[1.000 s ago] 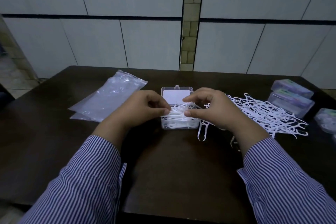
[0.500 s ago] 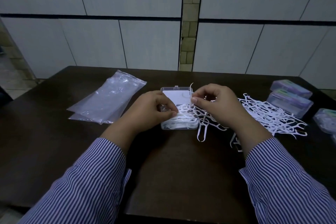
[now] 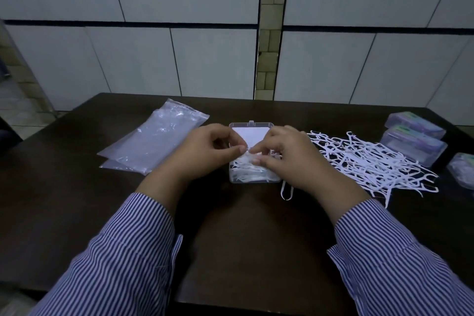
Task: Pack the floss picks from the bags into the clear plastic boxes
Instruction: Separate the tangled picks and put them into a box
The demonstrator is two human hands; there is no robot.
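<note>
Fingertips (image 3: 256, 161) of both hands met over the open clear box (image 3: 252, 177) in the middle of the dark table (image 3: 243, 238). The left hand (image 3: 205, 154) had its thumb and forefinger curled together at the box's near-left part, pinching white floss picks (image 3: 243, 174) that lay inside. The right hand (image 3: 289, 159) bent its fingers down onto the same bundle from the other side, pressing and pinching the picks at the centre; exactly how many picks each hand held was hidden by the fingers. The box was small, square and see-through, its lid (image 3: 251, 133) tipped back toward the wall with a white label showing through it, and its tray was crowded with thin white picks lying crosswise. One loose pick (image 3: 286, 191) lay on the table just beside the box's near-right corner. Further right, a tangled heap of picks (image 3: 369, 161) spread across the table. Beyond that heap, closed boxes (image 3: 413, 145) stood near the right edge. On the left, well apart from the box, lay flat clear plastic bags (image 3: 154, 141). Striped sleeves (image 3: 123, 259) covered both forearms.
</note>
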